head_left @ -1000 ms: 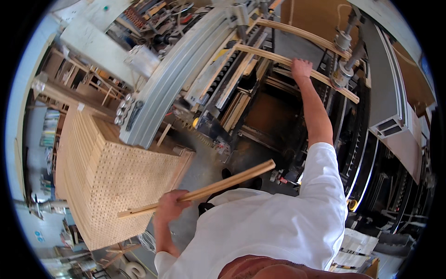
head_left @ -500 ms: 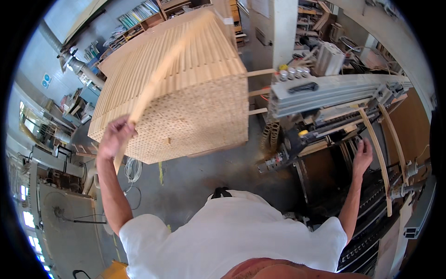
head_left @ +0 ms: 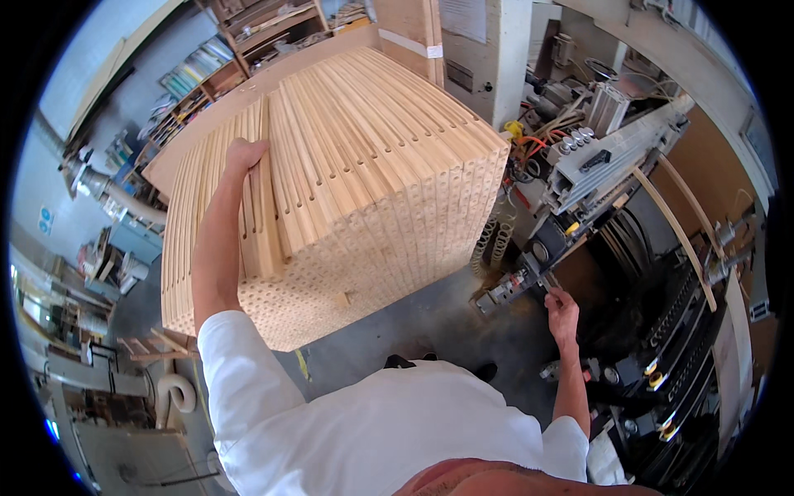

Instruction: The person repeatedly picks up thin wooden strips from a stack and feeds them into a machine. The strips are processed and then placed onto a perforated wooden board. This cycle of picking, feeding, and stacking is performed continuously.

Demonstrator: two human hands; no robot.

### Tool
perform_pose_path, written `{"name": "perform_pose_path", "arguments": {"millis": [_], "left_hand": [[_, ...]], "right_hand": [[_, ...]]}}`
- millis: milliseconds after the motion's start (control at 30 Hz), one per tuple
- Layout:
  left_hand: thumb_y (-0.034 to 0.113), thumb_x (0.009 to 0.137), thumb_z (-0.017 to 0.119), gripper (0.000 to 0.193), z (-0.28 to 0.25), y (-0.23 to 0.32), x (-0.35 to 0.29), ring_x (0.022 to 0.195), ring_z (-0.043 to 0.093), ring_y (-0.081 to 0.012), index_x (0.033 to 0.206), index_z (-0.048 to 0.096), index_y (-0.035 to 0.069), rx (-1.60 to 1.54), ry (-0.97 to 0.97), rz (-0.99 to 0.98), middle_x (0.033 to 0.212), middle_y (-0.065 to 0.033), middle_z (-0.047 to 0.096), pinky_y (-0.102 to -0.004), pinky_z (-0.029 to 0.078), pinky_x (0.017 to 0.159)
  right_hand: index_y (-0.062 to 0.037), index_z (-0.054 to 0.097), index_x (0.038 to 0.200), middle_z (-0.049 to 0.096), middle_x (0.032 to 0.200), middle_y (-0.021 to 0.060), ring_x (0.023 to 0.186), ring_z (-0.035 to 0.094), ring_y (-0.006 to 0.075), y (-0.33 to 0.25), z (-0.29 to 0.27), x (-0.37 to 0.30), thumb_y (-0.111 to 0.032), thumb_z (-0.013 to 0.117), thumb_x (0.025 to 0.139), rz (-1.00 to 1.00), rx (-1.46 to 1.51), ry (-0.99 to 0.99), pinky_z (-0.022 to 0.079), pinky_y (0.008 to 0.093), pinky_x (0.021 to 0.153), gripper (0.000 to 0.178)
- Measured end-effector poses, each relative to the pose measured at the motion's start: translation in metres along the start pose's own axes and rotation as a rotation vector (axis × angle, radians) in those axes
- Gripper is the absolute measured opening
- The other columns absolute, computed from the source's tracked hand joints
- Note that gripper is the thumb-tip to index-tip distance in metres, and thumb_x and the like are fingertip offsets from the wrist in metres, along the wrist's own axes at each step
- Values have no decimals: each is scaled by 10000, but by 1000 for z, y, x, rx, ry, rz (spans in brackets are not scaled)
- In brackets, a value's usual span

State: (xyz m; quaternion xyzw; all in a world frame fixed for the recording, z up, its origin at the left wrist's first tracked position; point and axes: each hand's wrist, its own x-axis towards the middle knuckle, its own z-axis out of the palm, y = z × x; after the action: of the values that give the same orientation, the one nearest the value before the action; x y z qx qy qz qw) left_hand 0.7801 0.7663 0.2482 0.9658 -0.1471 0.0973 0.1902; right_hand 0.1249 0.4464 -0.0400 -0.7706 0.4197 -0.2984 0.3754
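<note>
Wooden strip (head_left: 266, 236) lies under left grip (head_left: 246, 154), atop stack (head_left: 389, 240)

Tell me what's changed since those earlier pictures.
The view swung left. The left hand brought a wooden strip up over the stack. The right hand let go of the nearer strip on the machine and drew back. That strip and the farther one stayed there.

The fingertips of your left hand (head_left: 245, 154) are hidden at the wooden strip (head_left: 265, 223); your white shirt (head_left: 413, 413) covers your legs; the upper edge crops the far notice (head_left: 465, 20).
</note>
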Motion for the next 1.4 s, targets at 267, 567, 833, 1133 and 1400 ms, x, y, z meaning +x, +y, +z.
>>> {"name": "perform_pose_path", "arguments": {"millis": [267, 567, 833, 1133, 1400], "left_hand": [[397, 750, 607, 496, 38, 48, 64, 589, 683, -289, 670, 665, -89, -94, -110, 115, 590, -201, 643, -384, 546, 652], [464, 966, 479, 652, 13, 74, -103, 1312, 453, -365, 1334, 510, -73, -232, -397, 672, 1374, -295, 494, -398, 341, 1097], [290, 985, 530, 587, -7, 68, -247, 1378, 340, -366, 1451, 360, -25, -181, -244, 1120, 1469, -244, 379, -397, 270, 1135], [288, 928, 666, 505, 40, 52, -178, 1232, 526, -301, 1333, 534, 17, -5, 186, 1288, 1337, -185, 551, -443, 437, 1044], [276, 942, 605, 530, 17, 120, -225, 1257, 489, -359, 1358, 489, -31, 382, 204, 943, 1345, -236, 524, -421, 390, 1065]], "right_hand": [[48, 673, 1082, 677, 793, 56, 720, 635, 125, 47, -38, -125, -149, 648, 884, 330, 69, 254, 501, 271, 683, 280], [-23, 687, 1099, 712, 946, 165, 875, 692, 277, 42, -54, -227, -207, 671, 880, 525, -113, 331, 528, 347, 813, 287], [-45, 682, 1063, 674, 1029, 154, 992, 639, 342, 54, -83, -305, -233, 638, 867, 373, -119, 355, 517, 432, 856, 275], [-37, 671, 1056, 665, 1027, 151, 986, 635, 346, 63, -98, -409, -198, 640, 868, 423, -56, 564, 517, 429, 852, 250], [-33, 661, 1082, 665, 1051, 153, 975, 640, 352, 64, -146, -506, -193, 632, 874, 582, 5, 812, 513, 437, 842, 264]]}}
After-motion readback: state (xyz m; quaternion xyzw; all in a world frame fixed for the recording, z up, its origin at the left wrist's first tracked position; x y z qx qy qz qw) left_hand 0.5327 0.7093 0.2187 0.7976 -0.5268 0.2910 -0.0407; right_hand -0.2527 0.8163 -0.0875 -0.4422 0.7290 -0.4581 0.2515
